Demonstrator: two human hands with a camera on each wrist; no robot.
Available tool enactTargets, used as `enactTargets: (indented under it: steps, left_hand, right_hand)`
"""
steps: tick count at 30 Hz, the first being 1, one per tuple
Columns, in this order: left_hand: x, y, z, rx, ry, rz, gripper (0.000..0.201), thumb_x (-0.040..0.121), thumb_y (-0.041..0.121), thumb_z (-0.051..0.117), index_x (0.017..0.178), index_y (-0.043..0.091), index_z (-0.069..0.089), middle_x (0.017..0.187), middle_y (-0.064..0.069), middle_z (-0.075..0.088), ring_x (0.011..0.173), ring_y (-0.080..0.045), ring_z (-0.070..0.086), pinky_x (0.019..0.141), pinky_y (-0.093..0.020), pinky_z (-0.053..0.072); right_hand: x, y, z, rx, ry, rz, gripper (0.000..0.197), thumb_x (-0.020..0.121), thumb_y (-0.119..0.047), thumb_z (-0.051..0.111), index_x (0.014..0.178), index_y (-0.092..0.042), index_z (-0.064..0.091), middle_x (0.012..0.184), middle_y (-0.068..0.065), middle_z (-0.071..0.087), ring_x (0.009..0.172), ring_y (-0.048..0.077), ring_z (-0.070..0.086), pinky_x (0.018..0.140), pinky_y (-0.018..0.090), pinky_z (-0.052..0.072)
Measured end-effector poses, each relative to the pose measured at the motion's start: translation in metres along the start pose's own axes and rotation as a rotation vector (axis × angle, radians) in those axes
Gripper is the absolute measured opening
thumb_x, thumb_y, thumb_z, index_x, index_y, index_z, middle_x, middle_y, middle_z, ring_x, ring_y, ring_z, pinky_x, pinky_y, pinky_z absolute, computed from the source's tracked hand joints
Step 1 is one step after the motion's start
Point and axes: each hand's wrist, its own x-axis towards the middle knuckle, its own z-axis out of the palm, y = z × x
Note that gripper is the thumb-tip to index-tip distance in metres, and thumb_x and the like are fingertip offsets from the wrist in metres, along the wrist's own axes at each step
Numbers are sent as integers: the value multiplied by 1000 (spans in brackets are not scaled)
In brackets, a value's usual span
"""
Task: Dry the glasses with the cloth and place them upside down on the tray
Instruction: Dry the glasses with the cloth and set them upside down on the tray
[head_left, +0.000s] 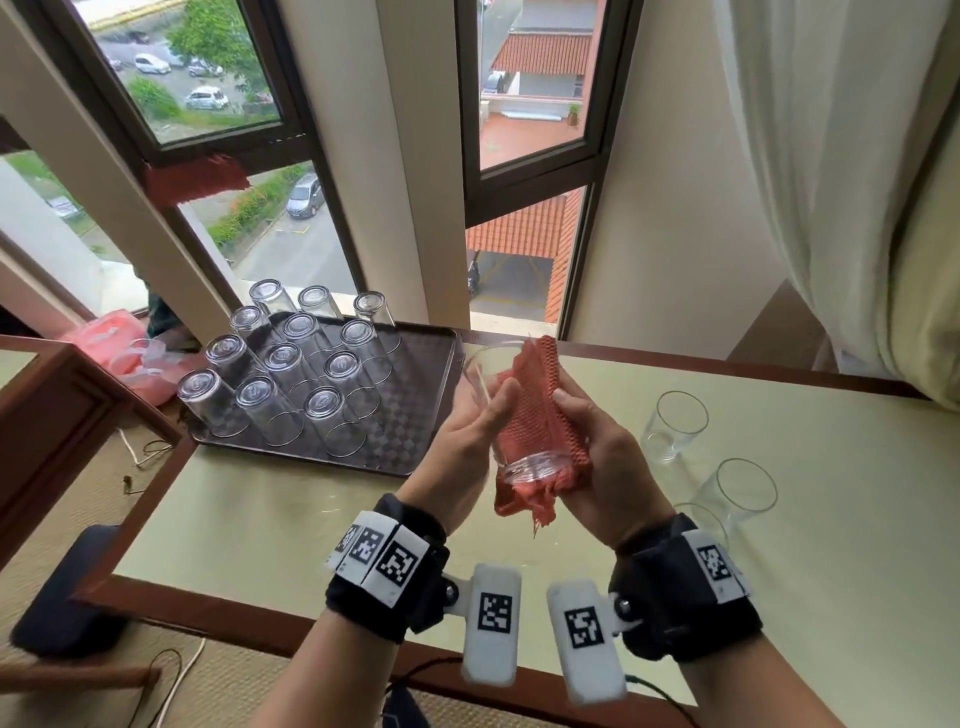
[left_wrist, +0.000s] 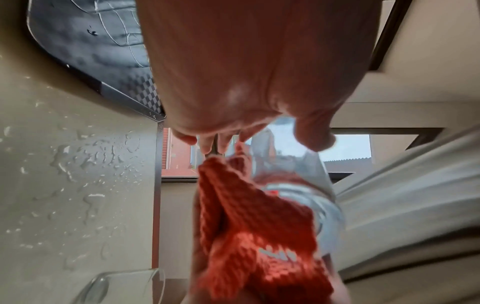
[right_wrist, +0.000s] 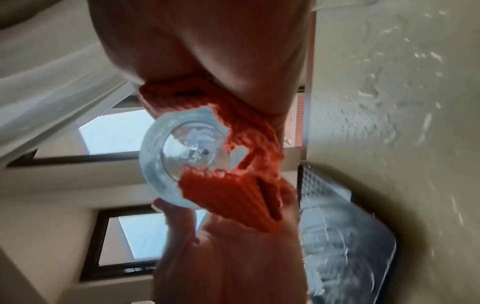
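I hold a clear glass (head_left: 530, 460) above the table, tilted, its mouth pointing away from me. My left hand (head_left: 480, 415) grips its left side, thumb across the wall. My right hand (head_left: 592, 431) presses a red-orange knitted cloth (head_left: 537, 395) around its right side, fingers curled over cloth and glass. In the right wrist view the thick glass base (right_wrist: 182, 156) shows with the cloth (right_wrist: 249, 185) wrapped partly round it. From the left wrist, the cloth (left_wrist: 246, 216) lies against the glass (left_wrist: 298, 181). A dark checkered tray (head_left: 415, 415) at the left carries several upside-down glasses (head_left: 324, 402).
Upright glasses (head_left: 675, 426) (head_left: 737, 493) stand on the table to the right of my hands. Water drops (left_wrist: 91, 156) lie on the pale tabletop (head_left: 311, 509). A pink bag (head_left: 124, 353) sits left of the tray. Windows and a curtain (head_left: 857, 182) are behind.
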Motion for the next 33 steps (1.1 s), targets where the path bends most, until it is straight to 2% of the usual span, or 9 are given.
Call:
enactTargets:
  steps: [3,6,9,15,20,23,27,29,33]
  left_hand:
    - [-3,-2,-3,-7,-1,-12,70,85,51,60,144,15,45,144,-11,55,138,-28,46,120,-47,27]
    - [-3,5,-4,-28,29,12,55,98,20,55,146,7,34,137,-6,60,130,-16,55,109,-33,43]
    - [-4,9,4,19,-35,25,47,89,19,59,130,11,37,132,-12,60,122,-16,61,96,-30,52]
    - [-10,7,2,-10,-43,-21,74,88,46,55,146,4,38,145,-20,50,138,-34,44,118,-57,27]
    - [-8,12,-4,-77,26,23,68,84,9,65,142,3,30,134,-15,55,127,-21,54,106,-34,45]
    - [-6,10,2,-72,47,0,79,84,18,70,143,16,17,141,-18,50,129,-24,55,108,-38,46]
    - [-7,6,4,-25,33,-22,77,85,45,69,143,8,34,141,-19,54,135,-33,49,114,-49,38]
    - [-9,8,1,33,-4,-27,74,85,48,62,142,6,43,131,-8,64,128,-22,54,111,-38,37]
    - [-11,10,0,4,-6,11,39,100,7,49,138,3,41,127,-8,64,119,-13,61,95,-23,48]
  right_hand:
    - [2,-7,-4,78,16,7,47,102,-21,35,147,-16,44,139,14,60,123,31,61,98,42,55]
    - [6,-6,-5,-207,100,-75,53,98,-23,43,151,-19,40,139,8,60,122,26,62,94,37,56]
    - [6,1,-3,-354,93,-103,59,94,-27,43,153,-25,37,144,3,56,126,21,59,102,38,52]
    - [-2,-4,-1,125,-4,32,46,104,-21,34,148,-18,43,141,14,58,126,30,59,99,42,54]
    - [-3,2,1,-252,94,-87,52,102,-18,43,153,-24,36,144,6,55,121,23,63,91,36,57]
    - [-3,4,3,-272,58,-75,58,97,-26,45,154,-27,34,145,3,54,125,22,60,98,38,54]
    - [-8,-7,2,91,-13,53,50,103,-26,37,152,-19,38,143,13,56,128,31,58,105,46,49]
    - [-10,-9,0,125,12,38,52,99,-27,40,150,-18,41,139,12,60,123,30,61,101,45,52]
    - [-8,-2,1,-247,101,-97,59,94,-28,49,152,-27,37,141,2,59,122,24,62,94,42,57]
